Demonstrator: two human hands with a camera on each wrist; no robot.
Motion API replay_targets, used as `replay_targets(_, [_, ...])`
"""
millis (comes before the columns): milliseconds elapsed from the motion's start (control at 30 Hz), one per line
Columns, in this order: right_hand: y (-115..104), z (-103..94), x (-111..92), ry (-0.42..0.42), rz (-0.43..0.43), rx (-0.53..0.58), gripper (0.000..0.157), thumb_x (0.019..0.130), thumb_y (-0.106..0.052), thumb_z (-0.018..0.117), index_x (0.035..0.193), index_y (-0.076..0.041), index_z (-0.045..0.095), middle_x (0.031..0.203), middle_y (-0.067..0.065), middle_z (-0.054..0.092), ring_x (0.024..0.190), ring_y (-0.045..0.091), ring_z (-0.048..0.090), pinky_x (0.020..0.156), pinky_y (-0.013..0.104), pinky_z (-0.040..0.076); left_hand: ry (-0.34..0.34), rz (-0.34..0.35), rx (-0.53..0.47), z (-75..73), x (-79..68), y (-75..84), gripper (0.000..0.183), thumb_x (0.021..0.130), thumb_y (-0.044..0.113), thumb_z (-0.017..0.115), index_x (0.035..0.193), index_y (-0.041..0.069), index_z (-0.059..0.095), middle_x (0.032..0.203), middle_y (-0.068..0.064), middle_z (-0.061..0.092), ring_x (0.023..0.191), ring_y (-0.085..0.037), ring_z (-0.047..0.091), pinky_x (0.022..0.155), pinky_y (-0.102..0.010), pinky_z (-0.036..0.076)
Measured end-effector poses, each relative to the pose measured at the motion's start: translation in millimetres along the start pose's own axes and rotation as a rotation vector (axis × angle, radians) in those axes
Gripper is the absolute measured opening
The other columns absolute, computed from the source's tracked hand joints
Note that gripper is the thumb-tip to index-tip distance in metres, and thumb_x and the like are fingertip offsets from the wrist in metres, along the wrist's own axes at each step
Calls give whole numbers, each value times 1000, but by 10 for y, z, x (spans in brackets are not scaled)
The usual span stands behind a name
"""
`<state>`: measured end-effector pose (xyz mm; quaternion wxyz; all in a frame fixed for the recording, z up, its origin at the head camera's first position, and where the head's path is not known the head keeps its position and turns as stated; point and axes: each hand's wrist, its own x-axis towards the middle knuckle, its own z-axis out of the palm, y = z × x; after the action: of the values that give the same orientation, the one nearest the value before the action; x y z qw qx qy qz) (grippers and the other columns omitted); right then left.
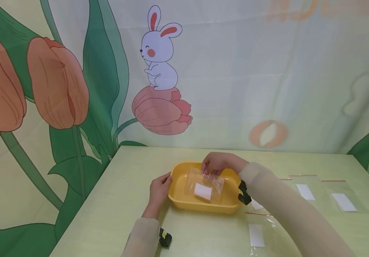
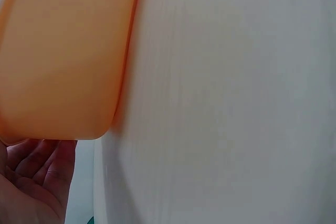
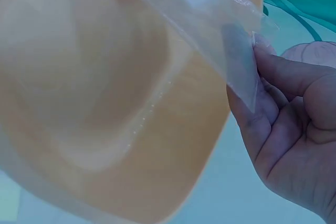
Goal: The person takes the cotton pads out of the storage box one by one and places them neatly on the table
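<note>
A yellow plastic tray [image 1: 203,208] with rounded corners stands on the table. My left hand [image 1: 160,191] holds it at its left end; in the left wrist view the fingers [image 2: 58,169] lie against the outside of that end, and the thumb is hardly visible there. Over the tray's inside, my right hand [image 1: 215,166] pinches the upper edge of a clear plastic bag [image 1: 189,182] bearing a white label [image 1: 203,191]. The right wrist view shows the thumb [image 3: 283,72] on one side of the film and fingers behind it. Whether the bag touches the tray floor I cannot tell.
Several clear zip bags with red strips and white labels lie on the table to the right, among them a near bag [image 1: 256,235], one behind it [image 1: 306,191] and a far-right bag [image 1: 344,202]. My right forearm partly covers them. A printed cloth [image 1: 220,89] hangs behind the table.
</note>
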<state>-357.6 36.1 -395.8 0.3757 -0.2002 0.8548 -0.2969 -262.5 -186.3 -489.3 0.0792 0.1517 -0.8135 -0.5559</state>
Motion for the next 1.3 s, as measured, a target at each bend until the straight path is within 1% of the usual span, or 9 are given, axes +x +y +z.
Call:
replay_targets(200, [-6,-49,-113,24,-38,56,16,101,-4,55,111,1,67,87,2,71,66,5,68,63,17,57,-7,-3,7,3,-15,13,35,104,16,56,133,-1,66,135,-21,68,130,-35,63,107,-44,57])
replay_targets(367, [-4,-72,-225,55,-69,117,20,103,-4,52,115,4,65,90,4,73,68,5,72,66,18,59,-12,2,15,-5,-26,17,35,104,17,55,134,-1,65,135,-20,67,131,-35,62,108,-45,56])
replay_targets(533, [32,-85,-331,99,-81,163,20,103,-5,53,118,5,64,94,5,74,69,5,71,66,17,58,-11,5,18,-6,-28,27,35,104,16,56,133,0,65,135,-20,68,132,-35,62,109,-45,55])
replay_targets(700, [141,-92,-425,160,-107,201,20,102,-7,57,117,3,67,93,1,73,70,6,64,64,17,56,-14,4,16,1,-24,28,35,104,16,55,134,0,65,136,-20,67,132,-35,62,109,-45,55])
replay_targets(833, [257,-95,-522,194,-138,241,20,102,-9,58,116,2,66,94,0,69,71,7,57,65,17,55,-17,-8,9,4,-18,25,35,105,17,55,134,0,65,137,-20,67,132,-35,61,109,-45,55])
replay_targets(1000, [394,-84,-699,221,-155,321,22,103,-8,56,120,5,63,96,-3,72,73,7,58,65,17,54,-16,-6,12,5,-21,21,35,105,17,55,134,1,65,137,-19,66,134,-35,60,111,-46,54])
replay_targets(1200, [547,-51,-902,261,-168,387,26,103,-8,55,125,6,60,100,-2,70,82,8,62,74,19,59,-20,-1,-1,-1,-28,22,35,105,17,55,134,0,65,138,-20,66,135,-35,60,112,-47,53])
replay_targets(1300, [623,-28,-977,287,-172,424,26,104,-9,55,125,5,59,102,-2,69,84,7,64,75,19,60,-17,-1,-3,-4,-28,24,35,105,17,55,134,1,65,138,-19,66,135,-35,59,112,-47,52])
